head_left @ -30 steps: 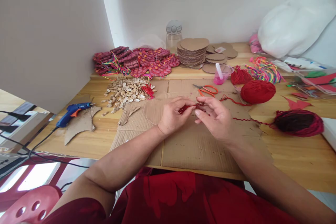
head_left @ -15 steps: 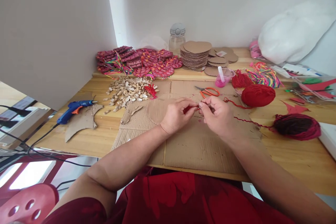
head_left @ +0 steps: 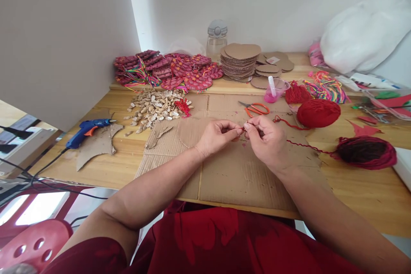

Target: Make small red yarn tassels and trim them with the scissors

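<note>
Above the flat cardboard sheet (head_left: pixel 234 171), my left hand (head_left: pixel 218 137) pinches a bit of dark red yarn (head_left: pixel 243 128) between thumb and forefinger. Close against it, my right hand (head_left: pixel 266 139) also pinches at the yarn, its fingers curled in. Most of the yarn between the fingers is hidden. A red yarn ball (head_left: pixel 318 113) lies to the right with a loose strand. A dark red and brown yarn ball (head_left: pixel 366 152) sits nearer, its strand running toward my right hand. Just beyond my hands rest orange-handled scissors (head_left: pixel 257 109), blades slightly apart.
Peanut shells (head_left: pixel 157 109) lie at the left, near a blue glue gun (head_left: pixel 86 132) on a cardboard scrap. Along the back stand decorated pink pieces (head_left: pixel 189 72), stacked cardboard shapes (head_left: pixel 240 64) and a bottle (head_left: pixel 217 36). A pink cup (head_left: pixel 272 92) stands beyond the scissors.
My fingertips have drawn into tighter pinches on the yarn, and the right hand's fingers have curled in. Less red yarn shows at the left hand. The view has shifted slightly.
</note>
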The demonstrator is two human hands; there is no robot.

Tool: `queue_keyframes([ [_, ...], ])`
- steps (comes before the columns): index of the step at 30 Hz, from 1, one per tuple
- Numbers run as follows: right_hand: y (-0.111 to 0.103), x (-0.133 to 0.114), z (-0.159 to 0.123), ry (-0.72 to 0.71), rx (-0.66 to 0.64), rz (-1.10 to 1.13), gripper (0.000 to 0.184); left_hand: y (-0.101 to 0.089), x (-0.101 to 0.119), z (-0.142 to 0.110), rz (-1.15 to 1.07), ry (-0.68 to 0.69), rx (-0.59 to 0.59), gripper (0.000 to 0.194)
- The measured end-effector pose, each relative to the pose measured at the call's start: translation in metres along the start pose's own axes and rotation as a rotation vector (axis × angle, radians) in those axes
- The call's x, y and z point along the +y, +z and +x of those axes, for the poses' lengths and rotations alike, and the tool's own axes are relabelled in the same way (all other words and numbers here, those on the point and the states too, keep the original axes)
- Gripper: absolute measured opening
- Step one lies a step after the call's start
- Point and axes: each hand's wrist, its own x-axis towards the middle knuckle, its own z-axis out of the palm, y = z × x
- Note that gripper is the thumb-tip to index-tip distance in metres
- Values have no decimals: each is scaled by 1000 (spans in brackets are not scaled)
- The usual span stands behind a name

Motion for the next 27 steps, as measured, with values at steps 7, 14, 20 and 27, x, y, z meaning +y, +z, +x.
queue_keyframes([
  [7,1,-5,-2,0,14,-35,18,-1,-5,2,28,-10,4,21],
  [14,1,-5,-2,-1,31,-68,18,-2,-6,3,164,82,21,20],
  [20,2,-6,-3,-5,51,-58,18,-4,-5,3,189,63,-7,21],
  [27,2,-9,-3,-10,28,-27,19,-3,-3,1,357,215,67,13],
])
